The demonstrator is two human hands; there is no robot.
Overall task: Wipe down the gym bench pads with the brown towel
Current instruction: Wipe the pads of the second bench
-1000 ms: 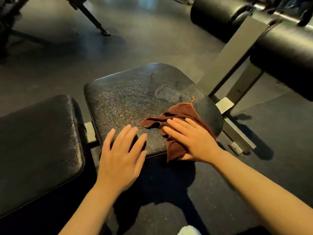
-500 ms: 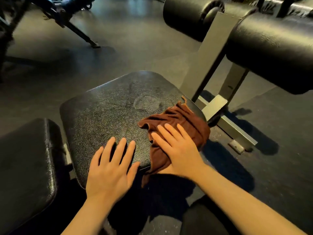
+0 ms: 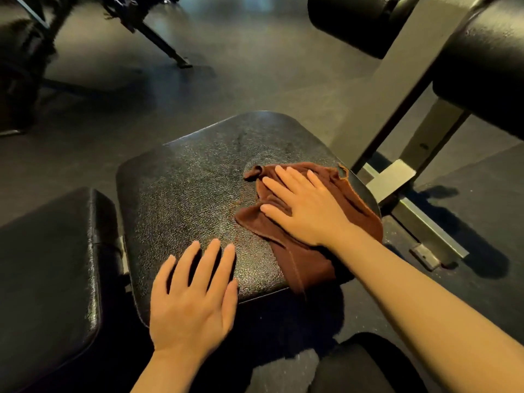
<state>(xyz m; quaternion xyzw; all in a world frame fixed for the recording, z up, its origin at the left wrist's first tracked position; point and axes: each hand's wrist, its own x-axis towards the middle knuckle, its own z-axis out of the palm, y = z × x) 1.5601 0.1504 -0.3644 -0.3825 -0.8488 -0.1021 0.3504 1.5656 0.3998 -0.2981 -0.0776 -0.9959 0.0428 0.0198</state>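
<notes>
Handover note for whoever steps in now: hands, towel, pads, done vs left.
Right hand: flat, pressing the brown towel on the seat pad, right side; towel's near end hangs over the front edge.
Left hand: flat on the pad's near edge, holding nothing.
Done: cannot tell how much of the pad is wiped.
Left: its left part, then the adjacent pad.

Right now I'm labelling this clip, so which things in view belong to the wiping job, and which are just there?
In the job:
- brown towel
- seat pad
- right hand, flat on the towel
- left hand, braced on the seat pad
- neighbouring pad

Just there:
- roller pads
- grey frame
- machine leg
</notes>
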